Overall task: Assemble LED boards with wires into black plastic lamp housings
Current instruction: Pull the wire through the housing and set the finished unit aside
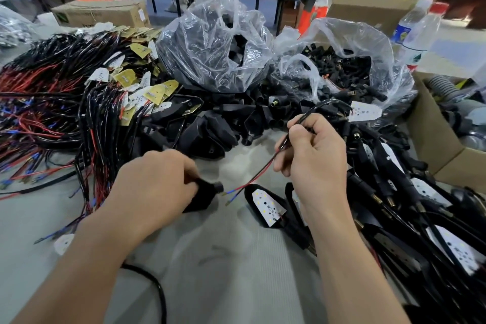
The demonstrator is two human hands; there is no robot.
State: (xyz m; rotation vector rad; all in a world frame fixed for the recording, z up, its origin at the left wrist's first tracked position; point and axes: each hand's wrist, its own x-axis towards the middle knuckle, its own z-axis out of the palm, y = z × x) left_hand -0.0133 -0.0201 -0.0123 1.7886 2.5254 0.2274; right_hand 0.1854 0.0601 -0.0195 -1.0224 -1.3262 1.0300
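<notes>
My left hand [155, 184] grips a black plastic lamp housing [203, 196], its round stem end pointing right. My right hand [315, 155] pinches a wire [263, 171] with red and black strands; the loose blue-tipped ends hang just right of the housing's stem, a small gap apart. The wire runs up over my fingers to a white LED board [364, 111] hanging above and right of the hand. One assembled housing with a white LED board [268, 208] lies on the table below the wire ends.
A heap of wired LED boards [79, 97] covers the left side. Loose black housings [210, 123] lie in the middle, with two clear plastic bags [215, 42] of black parts behind. Assembled lamps [420, 218] pile up at right, beside a cardboard box [431, 139] and a water bottle [415, 34].
</notes>
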